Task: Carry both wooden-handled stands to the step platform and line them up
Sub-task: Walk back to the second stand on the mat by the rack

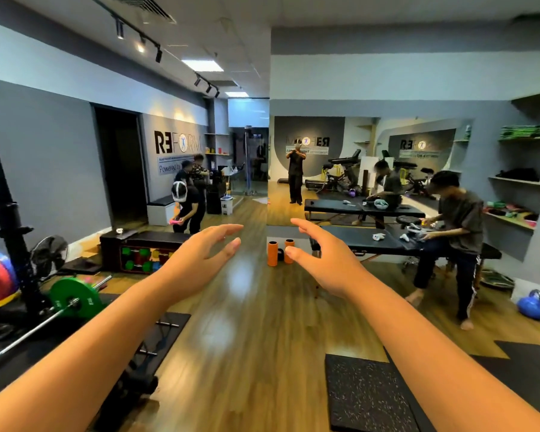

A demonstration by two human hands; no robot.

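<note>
Both bare arms stretch forward over the wooden floor (pixel 250 322), palms facing each other. The left hand (pixel 200 254) and right hand (pixel 318 254) are spread wide, fingers loosely curved, gripping nothing. At twelve o'clock two orange foam rollers (pixel 279 252) stand upright, just beyond the right thumb. A speckled rubber mat (pixel 368 397) lies at five o'clock, a green barbell plate (pixel 75 296) at nine. I cannot pick out the wooden-handled stands or step platform.

I see my two forearms bare from the frame edge to the wrist, no sleeves, watch or bands on them. My left hand (pixel 200 255) and right hand (pixel 320 257) are ungloved, with no rings that I can make out.
</note>
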